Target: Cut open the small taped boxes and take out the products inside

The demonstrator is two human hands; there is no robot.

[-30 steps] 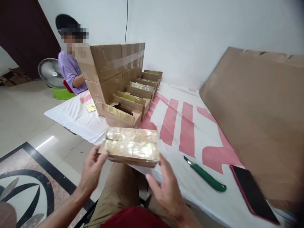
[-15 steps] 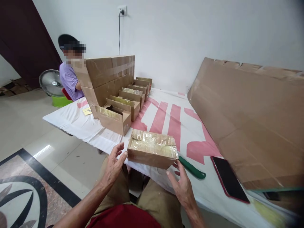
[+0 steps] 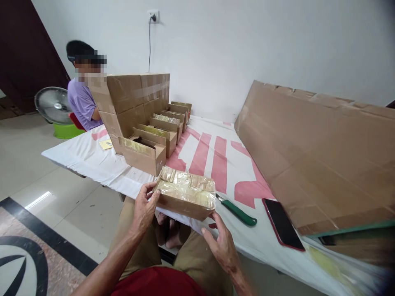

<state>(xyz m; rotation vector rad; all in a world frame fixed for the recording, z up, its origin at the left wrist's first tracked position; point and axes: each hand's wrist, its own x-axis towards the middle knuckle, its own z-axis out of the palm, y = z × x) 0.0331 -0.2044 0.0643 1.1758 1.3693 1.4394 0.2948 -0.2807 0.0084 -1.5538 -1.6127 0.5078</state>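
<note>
A small cardboard box (image 3: 185,203) with shiny tape over its top lies at the near edge of the table. My left hand (image 3: 145,207) grips its left end, the thumb at the front corner and the fingers curled along the side. Fingers of my right hand (image 3: 219,236) touch the lower right corner, while the thumb stands apart from the box. Just right of the box is a green-handled utility knife (image 3: 239,213), part of its blade showing.
Open cardboard boxes (image 3: 143,158) stand in a row beside stacked closed boxes (image 3: 126,94). A phone (image 3: 283,224) lies to the right, by a large cardboard sheet (image 3: 314,152). Another person in a purple shirt (image 3: 82,102) sits beyond the stack, near a fan (image 3: 55,105).
My left hand has closed in on the box's left end. The box has shifted slightly left, away from the knife, uncovering its blade. The view has turned a little to the right.
</note>
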